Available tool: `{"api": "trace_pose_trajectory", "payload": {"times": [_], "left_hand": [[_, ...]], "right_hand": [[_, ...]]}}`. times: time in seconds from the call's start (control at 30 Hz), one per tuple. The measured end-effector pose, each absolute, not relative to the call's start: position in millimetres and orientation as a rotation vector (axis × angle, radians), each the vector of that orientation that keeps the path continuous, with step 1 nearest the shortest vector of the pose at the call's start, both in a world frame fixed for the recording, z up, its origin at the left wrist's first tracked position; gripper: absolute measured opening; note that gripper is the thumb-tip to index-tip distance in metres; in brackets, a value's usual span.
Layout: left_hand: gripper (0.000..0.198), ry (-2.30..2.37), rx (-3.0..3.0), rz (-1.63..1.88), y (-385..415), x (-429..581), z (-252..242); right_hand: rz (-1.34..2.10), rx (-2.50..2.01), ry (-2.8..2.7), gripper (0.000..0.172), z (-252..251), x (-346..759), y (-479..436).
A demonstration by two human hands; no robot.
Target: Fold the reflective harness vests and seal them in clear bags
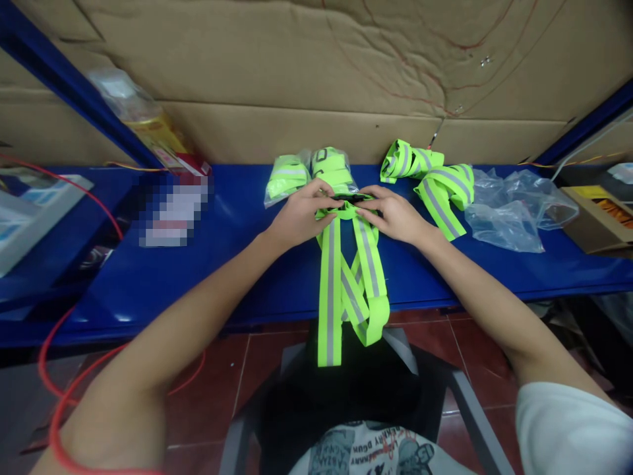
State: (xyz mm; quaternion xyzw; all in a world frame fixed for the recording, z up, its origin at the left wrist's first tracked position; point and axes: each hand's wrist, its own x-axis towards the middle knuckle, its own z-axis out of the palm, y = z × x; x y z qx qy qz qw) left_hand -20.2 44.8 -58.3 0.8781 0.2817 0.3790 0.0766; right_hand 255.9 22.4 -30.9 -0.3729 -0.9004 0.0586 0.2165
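Printed shirt (pixel 366 452) and grey chair (pixel 467 396) sit closest to the lens, above red floor tiles (pixel 217 376). Both forearms reach forward to the blue bench (pixel 148 277).

Left hand (pixel 299 218): fingers curled, thumb and fingertips pinching the top of the yellow strap (pixel 330 290) on its left side.

Right hand (pixel 395 214): same posture, pinching the strap top from the right.

Black buckle (pixel 352 196) lies between the two sets of fingertips, partly hidden; which fingers touch it cannot be told.

Strap position: upper end on the bench near its middle. Its grey-striped bands run toward the person, pass over the front edge and hang in loops in front of the chair.

Just behind the hands: two bagged straps (pixel 287 177), side by side. Right of them: loose strap bundle (pixel 438 185), with empty clear bags (pixel 514 208) just beside it. Far right: cardboard box (pixel 591 227). Red cable (pixel 54 389) loops at lower left. Cardboard sheets (pixel 297 66) back the bench.
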Motion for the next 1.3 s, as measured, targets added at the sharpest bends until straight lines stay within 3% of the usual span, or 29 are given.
{"api": "trace_pose_trajectory", "payload": {"times": [0.17,0.3,0.4,0.47,0.6,0.83,1.1,1.3], "left_hand": [[0.026,0.871,2.577,1.16,49,-23,-61],[0.027,0.928,2.447,1.161,47,-23,-60],[0.046,1.053,2.333,1.087,43,-21,-57],[0.044,1.119,2.403,1.022,40,-20,-53],[0.034,1.074,2.589,0.961,38,-21,-51],[0.026,0.981,2.416,1.208,38,-17,-62],[0.018,0.979,2.176,1.199,41,-18,-66],[0.022,1.04,2.085,1.16,49,-21,-70]], "right_hand": [[0.29,-1.021,-2.397,0.042,-31,262,25],[0.382,-1.064,-2.273,0.07,-34,266,28],[0.347,-1.062,-2.259,0.05,-39,267,33],[0.336,-1.082,-2.205,0.04,-42,266,35],[0.488,-1.084,-2.096,0.042,-48,265,38],[1.165,-1.069,-1.771,0.059,-50,258,33],[0.947,-1.067,-1.977,0.049,-39,263,30],[0.892,-1.19,-2.022,0.072,-36,263,31]]}}
